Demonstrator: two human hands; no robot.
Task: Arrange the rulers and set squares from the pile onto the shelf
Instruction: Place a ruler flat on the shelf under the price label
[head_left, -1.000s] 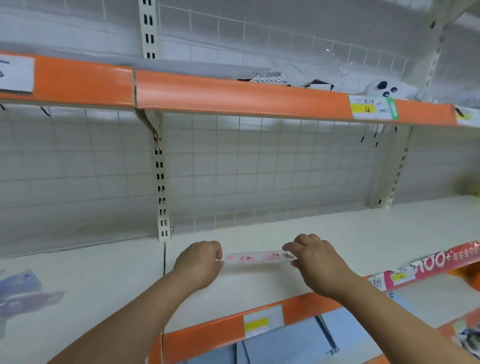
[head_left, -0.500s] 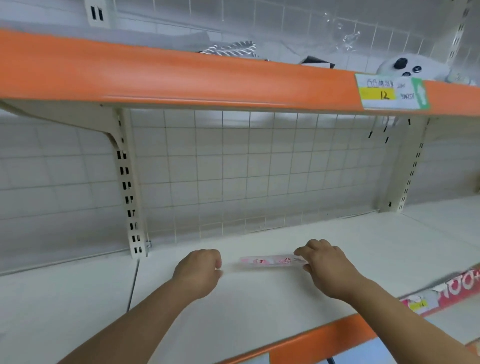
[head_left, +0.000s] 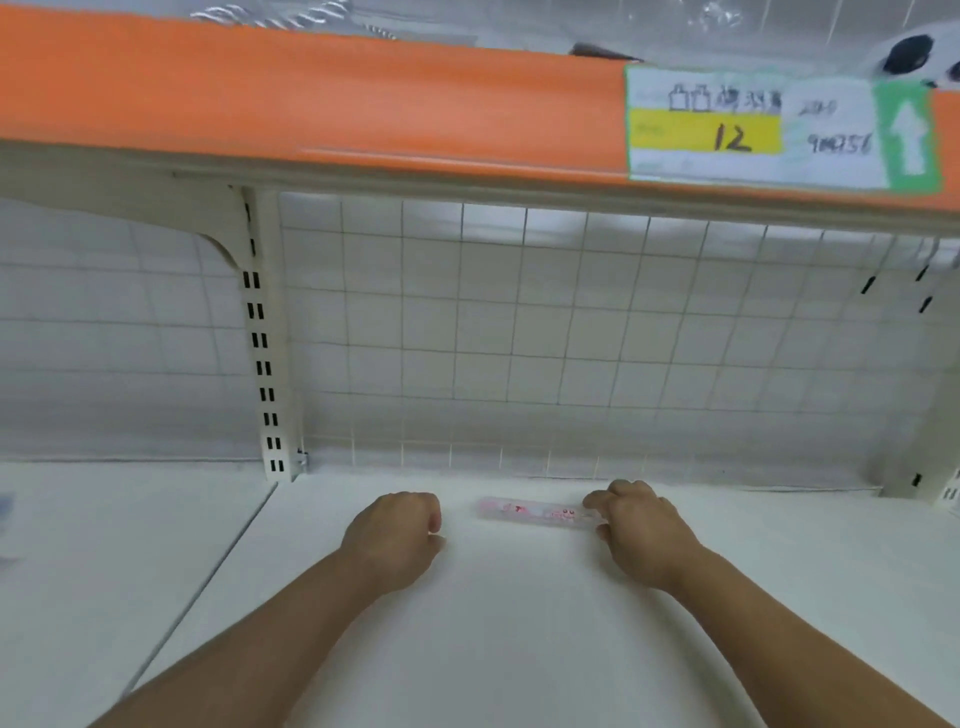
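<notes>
The white shelf fills the lower half of what I see, and both my forearms reach across it toward the back. Above it runs the orange edge strip of the next shelf up. Behind my hands stands the wire grid back panel, with a cream slotted upright at its left side. A price label with a yellow band and a handwritten 12 sits on the strip to the right.

My left hand rests on the shelf with its fingers curled into a loose fist around nothing, just beside the ruler's left end but apart from it. My right hand pinches the right end of the ruler between fingers and thumb.

The ruler is a small clear one with pink print. It lies crosswise between my hands, near the foot of the grid. It seems to sit flat on the shelf, though the blur keeps me from being sure.
</notes>
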